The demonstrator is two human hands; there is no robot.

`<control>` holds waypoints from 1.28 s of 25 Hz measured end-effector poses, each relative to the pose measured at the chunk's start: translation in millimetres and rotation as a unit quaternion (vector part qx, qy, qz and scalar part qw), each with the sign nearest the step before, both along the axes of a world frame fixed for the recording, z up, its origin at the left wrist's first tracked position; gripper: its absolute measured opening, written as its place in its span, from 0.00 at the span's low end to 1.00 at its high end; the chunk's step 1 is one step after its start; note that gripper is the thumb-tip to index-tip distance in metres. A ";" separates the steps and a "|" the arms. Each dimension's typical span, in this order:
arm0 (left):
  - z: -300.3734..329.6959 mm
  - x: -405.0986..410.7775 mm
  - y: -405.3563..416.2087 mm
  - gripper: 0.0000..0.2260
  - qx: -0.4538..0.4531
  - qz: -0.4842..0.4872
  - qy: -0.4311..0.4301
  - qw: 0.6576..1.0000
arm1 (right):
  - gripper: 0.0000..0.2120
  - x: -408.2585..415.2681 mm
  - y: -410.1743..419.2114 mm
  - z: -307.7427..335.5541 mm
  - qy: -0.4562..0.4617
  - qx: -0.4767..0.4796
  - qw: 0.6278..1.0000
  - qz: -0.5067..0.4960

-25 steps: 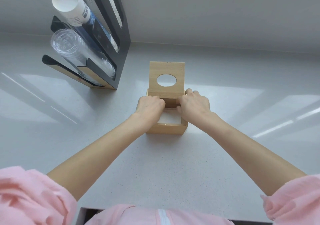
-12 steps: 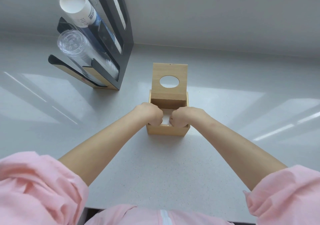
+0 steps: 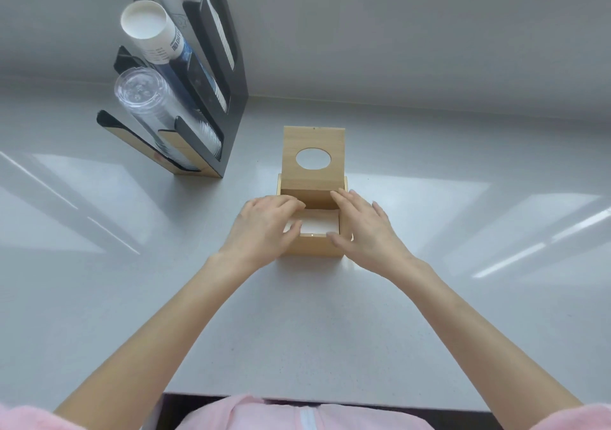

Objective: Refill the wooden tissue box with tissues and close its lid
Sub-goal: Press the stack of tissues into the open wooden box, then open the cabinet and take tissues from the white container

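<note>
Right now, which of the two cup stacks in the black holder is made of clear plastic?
The lower stack, nearer the counter: its cups are see-through. The upper stack is white paper with dark print.

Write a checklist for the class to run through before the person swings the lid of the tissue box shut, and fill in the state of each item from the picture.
1. Tissues lie inside the box: ok, a white stack shows in the opening.
2. Stack sits below the rim: ok at the near edge; the left side is hidden.
3. Lid free to swing: ok, it stands upright at the back with nothing on it.
4. Left hand out of the opening: not ok, its fingers reach over it.
5. Right hand out of the opening: cannot tell, it lies along the right wall.
6. Box flat on the counter: ok.
</note>
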State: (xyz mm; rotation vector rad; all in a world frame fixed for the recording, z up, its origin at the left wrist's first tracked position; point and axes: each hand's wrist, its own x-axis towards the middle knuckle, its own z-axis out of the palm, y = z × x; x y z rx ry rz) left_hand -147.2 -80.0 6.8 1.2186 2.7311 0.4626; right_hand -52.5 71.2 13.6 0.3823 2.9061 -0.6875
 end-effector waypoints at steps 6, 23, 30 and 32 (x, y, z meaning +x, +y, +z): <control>-14.9 51.9 -26.3 0.25 0.025 0.059 0.045 0.997 | 0.34 48.3 -12.2 -9.9 -0.006 0.020 1.000 -0.011; -39.5 261.3 -64.8 0.27 -0.084 0.230 -0.031 0.969 | 0.31 225.8 -41.5 -48.7 -0.059 0.016 0.989 0.136; -61.2 301.1 -77.9 0.28 -0.090 0.254 -0.077 0.960 | 0.28 252.8 -60.0 -64.0 -0.047 -0.015 0.982 0.181; -68.6 303.1 -77.2 0.27 -0.101 0.233 -0.093 0.963 | 0.28 255.5 -66.6 -70.3 -0.057 -0.012 0.982 0.182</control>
